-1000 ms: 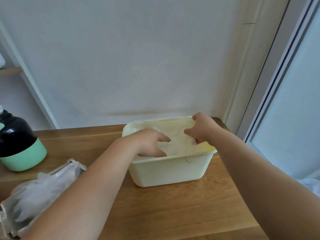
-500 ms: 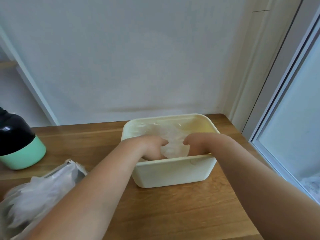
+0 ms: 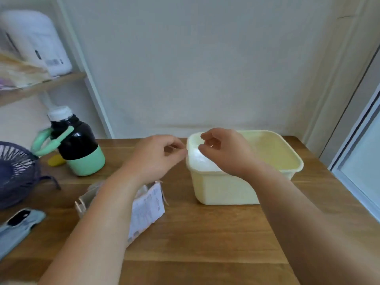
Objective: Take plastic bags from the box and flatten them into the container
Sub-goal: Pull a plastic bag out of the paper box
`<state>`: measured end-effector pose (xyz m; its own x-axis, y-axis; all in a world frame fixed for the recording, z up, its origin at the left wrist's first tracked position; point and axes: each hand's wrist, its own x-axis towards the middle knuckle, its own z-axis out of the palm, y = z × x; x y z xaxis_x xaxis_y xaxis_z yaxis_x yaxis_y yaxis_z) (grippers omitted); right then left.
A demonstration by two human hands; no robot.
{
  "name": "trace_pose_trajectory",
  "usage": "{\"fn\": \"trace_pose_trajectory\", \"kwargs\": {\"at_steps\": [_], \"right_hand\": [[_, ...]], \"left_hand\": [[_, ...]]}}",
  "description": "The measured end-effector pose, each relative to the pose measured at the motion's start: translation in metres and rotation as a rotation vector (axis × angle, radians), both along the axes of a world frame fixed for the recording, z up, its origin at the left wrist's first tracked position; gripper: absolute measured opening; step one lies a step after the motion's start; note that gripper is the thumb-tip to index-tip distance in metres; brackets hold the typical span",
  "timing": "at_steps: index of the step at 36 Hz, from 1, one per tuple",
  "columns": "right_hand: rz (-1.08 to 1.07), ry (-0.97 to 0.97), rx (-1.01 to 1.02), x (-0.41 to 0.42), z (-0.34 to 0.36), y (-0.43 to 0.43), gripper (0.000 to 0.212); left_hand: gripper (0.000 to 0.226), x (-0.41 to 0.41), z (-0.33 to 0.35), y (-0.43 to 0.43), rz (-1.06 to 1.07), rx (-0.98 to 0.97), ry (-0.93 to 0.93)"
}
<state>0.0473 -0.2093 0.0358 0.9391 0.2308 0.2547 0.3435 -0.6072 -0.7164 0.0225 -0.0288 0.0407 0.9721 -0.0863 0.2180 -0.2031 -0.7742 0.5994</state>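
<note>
Left hand (image 3: 158, 156): fingers curled in, thumb tip against the index tip. Can't tell if there's clear film pinched between them; nothing visible there. Those fingertips sit just beside the left rim of the container (image 3: 296, 161), outside it, about rim height.

Right hand (image 3: 224, 154): fingers loosely curled, thumb and index apart, nothing visible in the gap. It hovers over the container's left end, not touching the contents as far as I can see.

Plastic bags (image 3: 197, 160): pale, whitish layer lying inside the container, directly below the right fingertips, filling the left part up to near the rim. The rest of the interior, right of the fingers, is washed out; can't tell what's in it.

Box (image 3: 149, 206): open, on the table (image 3: 205, 233), below and behind the left fingertips, under the left wrist and forearm, which hide part of it. Printed side faces the camera. Contents not visible.

Left of the left fingers, well apart: black bottle (image 3: 79, 145) with a green base, upright. Further left, a dark fan (image 3: 12, 171) and, nearer the camera, a phone (image 3: 18, 223) lying flat.
</note>
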Motion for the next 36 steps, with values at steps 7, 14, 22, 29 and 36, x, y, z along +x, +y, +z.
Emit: {"fn": "trace_pose_trajectory", "kwargs": {"at_steps": [7,14,22,29,36], "right_hand": [[0.182,0.014,0.115,-0.026,-0.024,0.078,0.023],[0.282,0.116,-0.031,-0.027,-0.05,0.119,0.036],[0.252,0.102,-0.07,-0.024,-0.057,0.124,0.029],[0.252,0.058,-0.014,-0.026,-0.057,0.122,0.017],[0.222,0.236,0.18,-0.031,-0.044,0.12,0.021]], "left_hand": [[0.025,-0.045,-0.012,0.063,0.178,0.094,0.004],[0.031,-0.064,-0.036,0.087,0.24,0.178,0.209],[0.009,-0.06,-0.042,0.093,0.255,0.095,0.088],[0.012,-0.06,-0.042,0.093,0.192,0.057,0.078],[0.048,-0.061,-0.043,0.094,0.137,0.19,0.196]]}}
